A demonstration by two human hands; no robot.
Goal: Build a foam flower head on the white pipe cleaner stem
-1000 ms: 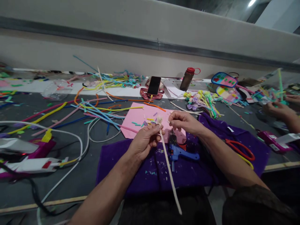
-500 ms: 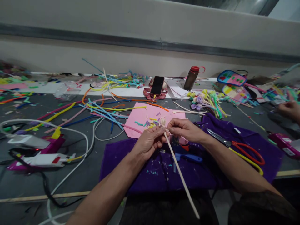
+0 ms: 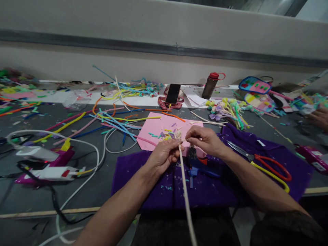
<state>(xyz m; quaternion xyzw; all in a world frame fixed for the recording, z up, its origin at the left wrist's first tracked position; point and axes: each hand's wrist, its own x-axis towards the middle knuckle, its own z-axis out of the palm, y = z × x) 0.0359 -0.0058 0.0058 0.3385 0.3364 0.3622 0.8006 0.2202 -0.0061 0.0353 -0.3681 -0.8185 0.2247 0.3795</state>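
My left hand [image 3: 165,154] is closed in a pinch on a long cream pipe cleaner [image 3: 185,184], whose tail hangs down toward my lap. Just to its right, my right hand [image 3: 206,140] pinches a short cream end at the fingertips, a small gap away from the left thumb. Beyond my fingers, cut bits in yellow, teal, purple and cream lie on a pink foam sheet [image 3: 146,133]. Below the right hand a blue glue gun [image 3: 200,171] rests on a folded purple cloth [image 3: 164,194], its nozzle toward me.
Scissors [image 3: 271,167] with red and yellow handles lie at right. Loose coloured pipe cleaners [image 3: 115,124], white cables [image 3: 96,153] and magenta power strips [image 3: 61,160] spread left. Behind stand a phone [image 3: 173,94], a bottle [image 3: 210,87] and bundled flowers [image 3: 228,111]. Another person's hand [image 3: 320,118] shows far right.
The pipe cleaner's hanging tail has swung left and now points nearly straight down. My right fingers have drawn slightly up and away from the left ones. The other person's hand has shifted.
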